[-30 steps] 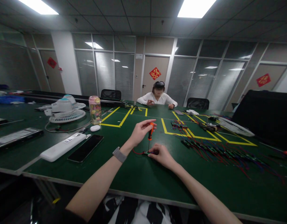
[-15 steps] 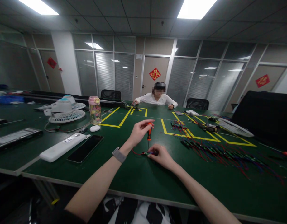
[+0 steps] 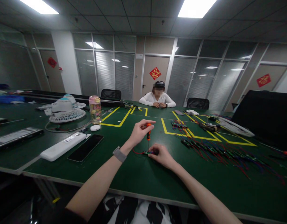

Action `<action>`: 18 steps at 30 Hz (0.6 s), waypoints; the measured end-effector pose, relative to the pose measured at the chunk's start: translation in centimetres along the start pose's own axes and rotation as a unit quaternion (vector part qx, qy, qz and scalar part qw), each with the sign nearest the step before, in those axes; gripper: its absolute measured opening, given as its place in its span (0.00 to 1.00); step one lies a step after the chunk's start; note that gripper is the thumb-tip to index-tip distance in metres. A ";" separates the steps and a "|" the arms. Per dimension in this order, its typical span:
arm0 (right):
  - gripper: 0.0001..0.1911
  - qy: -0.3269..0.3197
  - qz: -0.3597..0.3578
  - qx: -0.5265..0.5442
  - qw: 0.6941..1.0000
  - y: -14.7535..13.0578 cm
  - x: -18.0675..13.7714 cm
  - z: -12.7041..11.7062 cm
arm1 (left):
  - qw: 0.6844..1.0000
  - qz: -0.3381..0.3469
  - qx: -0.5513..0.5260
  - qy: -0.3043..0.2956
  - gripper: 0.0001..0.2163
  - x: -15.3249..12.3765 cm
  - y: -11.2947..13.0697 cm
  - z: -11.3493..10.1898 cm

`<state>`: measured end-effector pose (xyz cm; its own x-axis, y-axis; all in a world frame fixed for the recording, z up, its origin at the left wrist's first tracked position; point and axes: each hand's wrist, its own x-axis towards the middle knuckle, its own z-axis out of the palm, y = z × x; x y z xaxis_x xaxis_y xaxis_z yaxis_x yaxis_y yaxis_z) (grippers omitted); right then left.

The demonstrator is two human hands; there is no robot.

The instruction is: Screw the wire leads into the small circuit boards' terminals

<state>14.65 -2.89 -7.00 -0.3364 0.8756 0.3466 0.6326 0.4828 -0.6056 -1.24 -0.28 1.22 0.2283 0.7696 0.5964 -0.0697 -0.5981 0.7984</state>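
Observation:
My left hand (image 3: pixel 141 132) has its fingers round the top of an orange and black screwdriver (image 3: pixel 148 133), which stands upright with its thin shaft pointing down. The tip meets a small green circuit board (image 3: pixel 146 152) lying on the table. A red wire (image 3: pixel 137 152) runs out from the board's left end. Low against the tabletop, my right hand (image 3: pixel 162 156) pinches the right end of the board and steadies it. Part of the board and a dark piece beside it are hidden by those fingers.
Several wired circuit boards (image 3: pixel 222 152) lie in a row at the right. At the left are a black phone (image 3: pixel 86 148), a white power strip (image 3: pixel 64 146), a bottle (image 3: pixel 95 110) and a fan (image 3: pixel 66 112). A person (image 3: pixel 158 98) sits across the green table (image 3: pixel 124 177).
The person opposite has drawn an outstretched hand back, and both their hands are now together. My hands, the screwdriver and the board keep almost the same place.

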 end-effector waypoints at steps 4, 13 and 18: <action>0.06 0.003 0.000 0.001 1.000 0.1 0.0 0.0 | 1.000 0.004 -0.004 -0.013 0.14 0.0 0.1 -0.1; 0.05 0.002 0.002 -0.003 1.000 -0.2 0.0 -0.1 | 0.999 0.016 0.033 -0.002 0.14 -0.1 0.1 -0.1; 0.05 0.001 0.002 0.000 1.000 -0.2 0.0 -0.1 | 0.995 -0.033 -0.081 -0.052 0.17 -0.1 0.1 0.0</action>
<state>14.57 -3.01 -6.79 -0.3332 0.8773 0.3454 0.6332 0.4796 -0.6075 -1.27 -0.38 1.28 0.3353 0.7736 0.5377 -0.2048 -0.4972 0.8431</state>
